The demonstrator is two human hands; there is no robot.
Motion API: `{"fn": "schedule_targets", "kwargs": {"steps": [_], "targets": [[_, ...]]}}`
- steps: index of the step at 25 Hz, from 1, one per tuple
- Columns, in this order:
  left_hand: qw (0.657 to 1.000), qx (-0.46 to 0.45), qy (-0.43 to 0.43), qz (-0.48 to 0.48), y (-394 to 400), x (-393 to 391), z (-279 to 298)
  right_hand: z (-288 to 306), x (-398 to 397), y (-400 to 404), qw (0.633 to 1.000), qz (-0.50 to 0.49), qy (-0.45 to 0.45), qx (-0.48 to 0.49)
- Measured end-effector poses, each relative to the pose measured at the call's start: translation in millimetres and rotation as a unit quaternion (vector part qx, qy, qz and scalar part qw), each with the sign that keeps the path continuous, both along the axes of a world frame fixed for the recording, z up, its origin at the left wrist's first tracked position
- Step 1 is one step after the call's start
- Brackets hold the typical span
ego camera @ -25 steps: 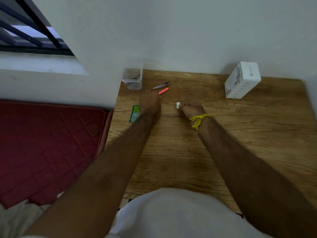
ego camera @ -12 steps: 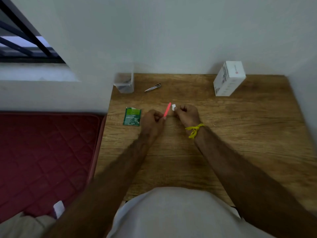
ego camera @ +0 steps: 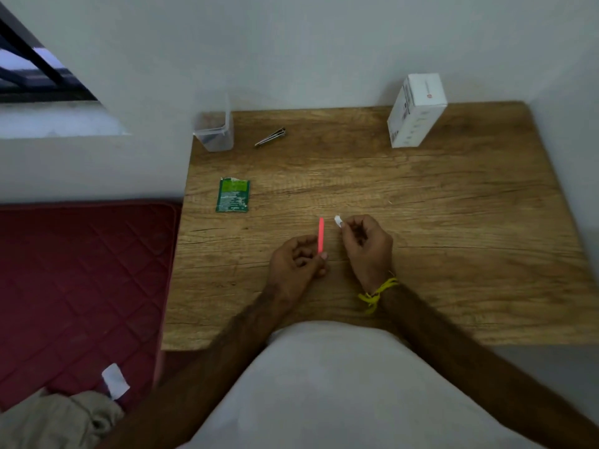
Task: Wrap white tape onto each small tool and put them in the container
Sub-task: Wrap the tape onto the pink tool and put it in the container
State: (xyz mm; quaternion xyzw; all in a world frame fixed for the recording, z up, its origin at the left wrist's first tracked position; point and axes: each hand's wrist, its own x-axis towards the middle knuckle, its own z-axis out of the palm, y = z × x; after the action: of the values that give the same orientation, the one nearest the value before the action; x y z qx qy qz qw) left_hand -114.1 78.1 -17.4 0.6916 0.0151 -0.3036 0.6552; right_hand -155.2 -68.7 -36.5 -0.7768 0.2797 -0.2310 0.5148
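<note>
Two hands are held near the table's middle, the left hand (ego camera: 298, 259) pinching a pink stick (ego camera: 321, 234) upright, the right hand (ego camera: 364, 243) pinching white tape (ego camera: 337, 221) just beside it, which could stick to the fingertips if misaligned.

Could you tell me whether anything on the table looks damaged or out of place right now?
Only the green sachet looks damaged: its top edge is torn open and ragged, and it lies flat near the table's left edge. The metal tool lies loose beside the clear container, probably awaiting tape. Nothing looks spilled.
</note>
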Motion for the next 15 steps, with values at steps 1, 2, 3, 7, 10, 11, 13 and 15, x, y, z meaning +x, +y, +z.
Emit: {"fn": "schedule_targets", "kwargs": {"steps": [1,2,3,7,10,11,13,15], "targets": [[1.0,0.005,0.001,-0.012,0.0,0.9,-0.6,-2.7,-1.7,1.5,0.999,0.014,-0.009,-0.031],[1.0,0.01,0.001,-0.026,0.0,0.9,-1.0,-5.2,-2.8,2.4,0.998,0.024,-0.017,-0.059],[0.999,0.013,0.001,-0.037,1.0,0.7,-0.6,-7.6,-2.9,2.9,0.996,0.029,-0.025,-0.084],[0.998,0.012,-0.007,-0.066,3.3,-1.7,1.6,-10.6,3.7,4.3,0.987,0.053,-0.035,-0.149],[0.997,0.012,-0.015,-0.07,3.9,-1.7,2.1,-10.6,5.9,7.6,0.973,0.092,-0.019,-0.212],[0.997,0.014,-0.014,-0.068,4.0,-1.6,1.8,-9.8,5.6,7.7,0.969,0.102,-0.016,-0.226],[0.997,0.018,-0.015,-0.067,3.8,-2.7,1.0,-7.6,5.2,6.9,0.963,0.115,-0.016,-0.242],[0.997,0.016,-0.015,-0.068,3.4,-2.6,0.5,-5.3,6.2,6.3,0.961,0.123,-0.011,-0.247]]}}
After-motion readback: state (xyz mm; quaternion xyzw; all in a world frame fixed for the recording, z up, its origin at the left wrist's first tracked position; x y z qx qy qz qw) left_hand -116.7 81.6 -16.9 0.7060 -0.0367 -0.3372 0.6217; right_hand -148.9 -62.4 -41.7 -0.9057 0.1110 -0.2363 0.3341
